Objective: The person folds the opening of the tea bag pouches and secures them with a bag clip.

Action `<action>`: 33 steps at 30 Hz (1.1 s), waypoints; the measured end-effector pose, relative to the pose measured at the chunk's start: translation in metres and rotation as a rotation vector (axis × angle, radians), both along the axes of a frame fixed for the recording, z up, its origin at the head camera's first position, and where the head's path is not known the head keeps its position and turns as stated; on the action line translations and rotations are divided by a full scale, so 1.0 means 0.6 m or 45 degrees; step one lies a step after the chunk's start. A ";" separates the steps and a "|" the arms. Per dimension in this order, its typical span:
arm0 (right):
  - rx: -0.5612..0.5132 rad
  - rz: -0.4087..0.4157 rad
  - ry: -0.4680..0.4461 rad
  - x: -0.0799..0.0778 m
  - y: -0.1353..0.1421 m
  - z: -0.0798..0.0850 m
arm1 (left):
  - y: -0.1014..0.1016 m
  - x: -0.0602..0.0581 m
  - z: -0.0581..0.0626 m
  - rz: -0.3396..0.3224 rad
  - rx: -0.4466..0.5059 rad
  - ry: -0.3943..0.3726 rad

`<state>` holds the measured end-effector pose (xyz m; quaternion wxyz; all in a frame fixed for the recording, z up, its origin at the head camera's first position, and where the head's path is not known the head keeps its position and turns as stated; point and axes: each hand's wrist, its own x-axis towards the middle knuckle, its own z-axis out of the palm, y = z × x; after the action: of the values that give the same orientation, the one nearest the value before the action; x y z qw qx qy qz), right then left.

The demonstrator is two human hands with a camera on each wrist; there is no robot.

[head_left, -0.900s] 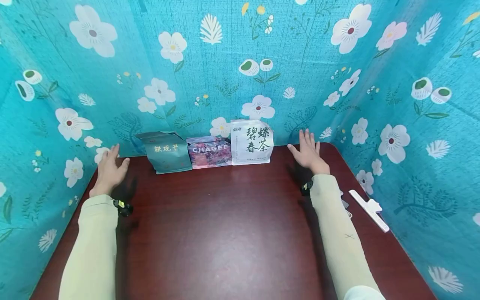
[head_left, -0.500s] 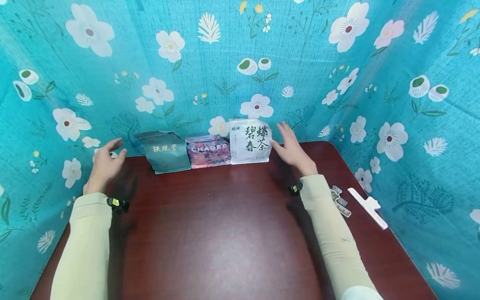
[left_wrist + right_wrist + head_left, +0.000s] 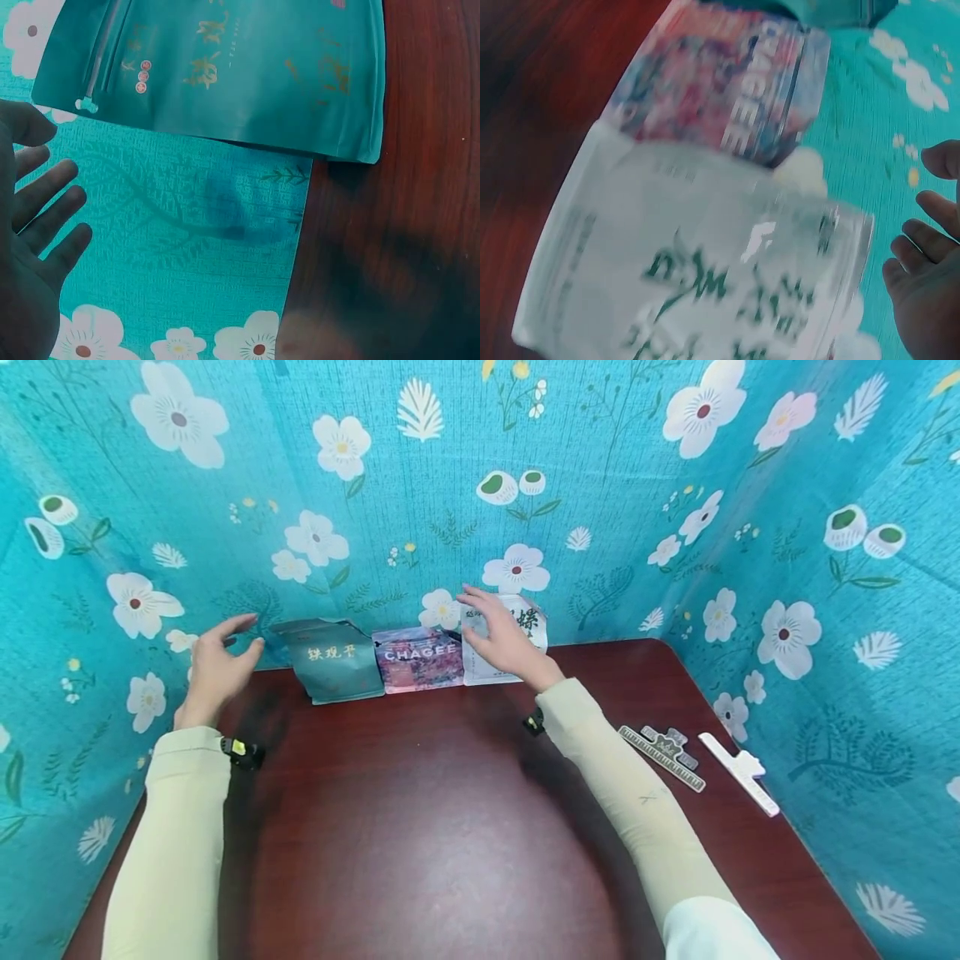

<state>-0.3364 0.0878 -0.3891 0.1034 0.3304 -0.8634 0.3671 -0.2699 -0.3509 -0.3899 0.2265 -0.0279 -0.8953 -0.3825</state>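
Note:
Three stand-up pouches lean in a row against the back curtain: a dark green one [image 3: 341, 677] with gold characters, a pink-purple "CHAGEE" one [image 3: 423, 667], and a white one [image 3: 480, 670] with black characters. My left hand [image 3: 216, 668] hovers left of the green pouch, thumb and fingers spread and holding nothing; the left wrist view shows a gap between that hand and the green pouch [image 3: 262, 82]. In front of the white pouch is my right hand [image 3: 504, 633], covering part of its lettering. The right wrist view shows its fingers loose, apart from the white pouch [image 3: 682, 217].
A grey ruler-like clip [image 3: 663, 757] and a white bar-shaped clip [image 3: 742, 774] lie on the right side of the dark red table [image 3: 420, 827]. Blue flowered curtain [image 3: 420, 543] encloses the back and both sides.
My right hand has moved left from beside the white pouch to in front of it, uncovering the grey clip. My left hand's fingers have bent more. The pouches stay in place.

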 end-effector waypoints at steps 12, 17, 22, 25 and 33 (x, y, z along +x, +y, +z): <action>0.050 0.179 -0.158 -0.013 -0.132 0.005 | 0.021 -0.006 0.013 -0.027 0.053 0.055; 0.020 0.221 -0.216 -0.011 -0.179 0.007 | 0.024 -0.010 0.011 -0.039 0.046 0.111; 0.019 0.233 -0.289 -0.010 -0.225 0.006 | 0.025 -0.017 0.002 -0.006 0.143 0.125; 0.080 0.235 -0.280 -0.011 -0.249 0.006 | 0.027 -0.019 -0.002 0.016 0.216 0.099; 0.123 0.183 -0.214 -0.019 -0.294 0.000 | 0.052 -0.001 0.008 0.015 0.325 0.104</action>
<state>-0.3479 -0.0885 -0.3893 -0.0118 0.3640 -0.8599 0.3578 -0.2707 -0.3195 -0.3849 0.2668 -0.0091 -0.8295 -0.4906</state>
